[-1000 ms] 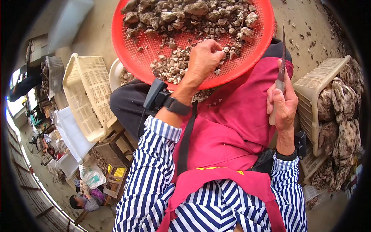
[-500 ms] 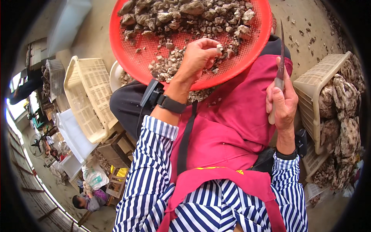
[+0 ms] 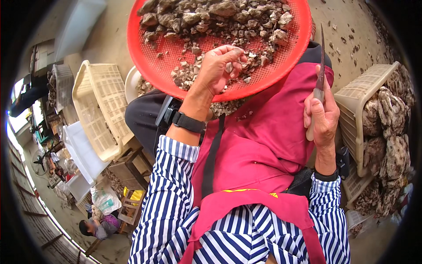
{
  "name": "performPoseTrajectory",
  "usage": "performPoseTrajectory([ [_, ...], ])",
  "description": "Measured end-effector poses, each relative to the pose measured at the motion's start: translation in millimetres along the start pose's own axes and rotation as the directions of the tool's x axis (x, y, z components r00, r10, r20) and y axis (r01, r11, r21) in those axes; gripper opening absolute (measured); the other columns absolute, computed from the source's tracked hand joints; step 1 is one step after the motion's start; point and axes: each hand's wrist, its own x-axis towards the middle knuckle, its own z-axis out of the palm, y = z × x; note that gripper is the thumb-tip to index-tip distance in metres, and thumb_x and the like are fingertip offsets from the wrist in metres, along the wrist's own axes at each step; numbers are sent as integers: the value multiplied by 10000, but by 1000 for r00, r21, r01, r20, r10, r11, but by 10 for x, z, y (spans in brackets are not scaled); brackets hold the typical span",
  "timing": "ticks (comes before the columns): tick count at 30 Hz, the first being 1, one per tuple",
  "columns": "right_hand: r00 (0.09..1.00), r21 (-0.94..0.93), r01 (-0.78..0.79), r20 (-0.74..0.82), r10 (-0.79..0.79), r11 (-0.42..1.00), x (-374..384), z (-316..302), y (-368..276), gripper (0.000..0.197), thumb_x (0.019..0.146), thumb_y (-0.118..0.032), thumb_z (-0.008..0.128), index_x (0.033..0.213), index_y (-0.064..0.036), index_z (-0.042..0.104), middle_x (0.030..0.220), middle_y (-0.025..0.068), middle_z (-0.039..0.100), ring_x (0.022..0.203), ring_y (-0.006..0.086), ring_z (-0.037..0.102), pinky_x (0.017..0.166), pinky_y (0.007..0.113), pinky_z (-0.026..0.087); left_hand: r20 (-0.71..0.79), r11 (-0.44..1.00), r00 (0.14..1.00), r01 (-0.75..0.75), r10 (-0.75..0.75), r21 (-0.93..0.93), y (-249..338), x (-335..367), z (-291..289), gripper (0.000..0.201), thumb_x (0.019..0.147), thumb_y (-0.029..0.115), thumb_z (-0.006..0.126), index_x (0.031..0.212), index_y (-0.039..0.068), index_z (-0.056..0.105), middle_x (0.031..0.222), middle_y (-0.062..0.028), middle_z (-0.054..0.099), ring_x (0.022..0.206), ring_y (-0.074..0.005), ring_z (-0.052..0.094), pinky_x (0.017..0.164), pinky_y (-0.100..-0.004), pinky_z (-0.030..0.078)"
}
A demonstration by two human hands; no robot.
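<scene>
A round red perforated basket [image 3: 281,75] lies across my knees, bearing rough grey-brown lumps [image 3: 222,9] at its far side and small pale chips [image 3: 181,75] nearer me. Just above these chips, my left hand [image 3: 220,69] is curled, thumb against forefinger. A small greyish piece shows among its bent fingers; what it is, I cannot tell. Off to the right of the basket, my right hand [image 3: 322,115] grips a knife [image 3: 320,83] by its pale handle, the long, narrow dark blade pointing up and away from me.
On the right, a cream plastic crate [image 3: 358,103] stands beside large rough brown-grey chunks [image 3: 387,119]. To the left are an empty cream crate [image 3: 103,103], a white tub [image 3: 85,152] and a wooden stool [image 3: 129,169]. Farther off at lower left sits another person [image 3: 101,225]. Crumbs dot the floor.
My left hand has shifted slightly and its fingers have curled inward; the pale piece at its fingertips is no longer pinched there. My right hand with the knife has barely moved.
</scene>
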Motion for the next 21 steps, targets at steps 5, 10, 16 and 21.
performPoseTrajectory([
  [5,1000,3,-3,1,3,1000,5,18,-16,539,888,-104,427,1405,-20,302,582,-37,431,449,24,382,416,166,341,-51,999,998,27,-26,23,-17,13,-79,213,913,101,533,1075,-36,557,926,-151,642,692,-126,614,591,-202,526],
  [10,1000,16,0,-2,0,1000,0,5,0,541,894,-115,435,1407,-17,295,587,-36,433,454,23,385,418,164,342,-109,998,993,49,-54,-48,16,-29,49,201,925,51,467,1087,-37,548,946,-154,644,724,-163,628,632,-238,550],
  [16,1000,27,4,8,-4,1000,3,3,13,544,897,-125,441,1409,-17,291,590,-36,434,455,21,384,420,162,342,-114,995,992,-46,56,90,-11,11,-1,185,921,75,480,1053,-18,569,786,-73,622,615,-112,567,520,-204,466],
  [21,1000,27,2,5,-2,1000,1,-2,17,544,898,-125,439,1410,-18,289,585,-36,433,455,22,384,420,162,342,-151,750,986,51,66,659,-76,-8,64,161,879,111,546,977,17,634,623,4,553,523,-64,477,472,-191,370],
])
